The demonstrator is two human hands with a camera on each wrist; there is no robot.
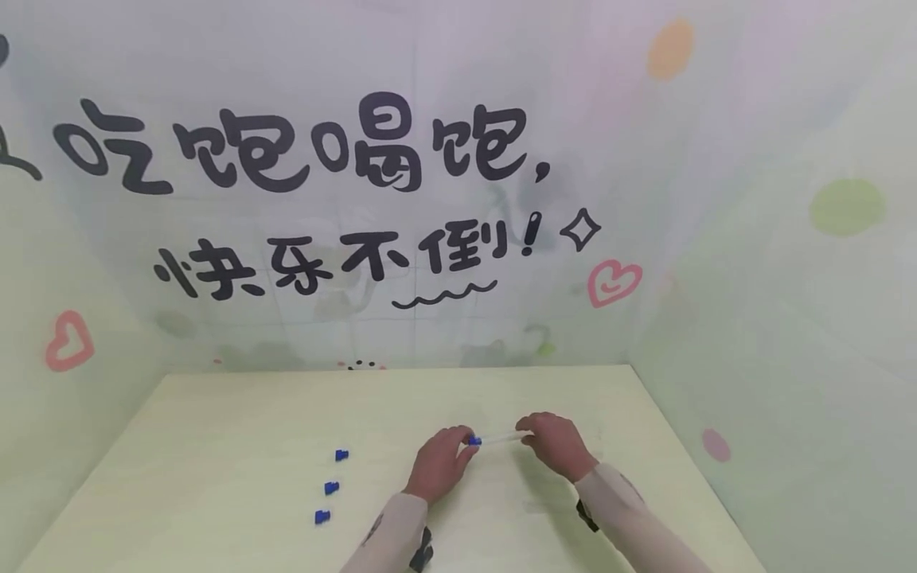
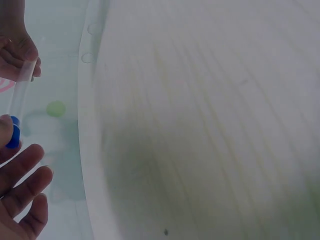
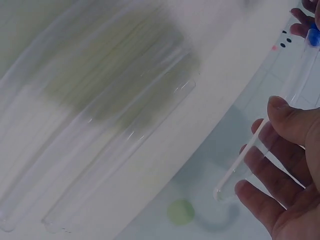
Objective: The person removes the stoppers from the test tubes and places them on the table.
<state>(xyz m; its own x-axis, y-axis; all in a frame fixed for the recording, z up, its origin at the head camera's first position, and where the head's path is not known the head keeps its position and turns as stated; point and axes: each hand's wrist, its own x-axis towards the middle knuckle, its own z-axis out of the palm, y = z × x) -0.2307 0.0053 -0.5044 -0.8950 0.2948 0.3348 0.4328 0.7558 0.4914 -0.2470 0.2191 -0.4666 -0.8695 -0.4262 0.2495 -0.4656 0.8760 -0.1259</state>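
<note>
Over the table, my left hand (image 1: 438, 465) pinches a blue cap (image 1: 475, 441) between thumb and index finger, its other fingers spread loosely in the left wrist view. The cap sits at one end of a clear test tube (image 1: 501, 437); whether it is fully seated I cannot tell. Toward the other end, my right hand (image 1: 559, 446) grips the tube with thumb and fingers. In the right wrist view the tube's rounded end (image 3: 220, 194) sticks out past the fingers, and a whitish streak runs along it. The tube lies nearly level between both hands.
Three loose blue caps, the nearest (image 1: 322, 517), the middle one (image 1: 332, 487) and the farthest (image 1: 341, 455), stand in a row on the pale table (image 1: 215, 446), left of my hands. Clear tubes (image 3: 120, 155) lie on the tabletop below my right hand. A printed wall sheet (image 1: 430, 334) rises behind.
</note>
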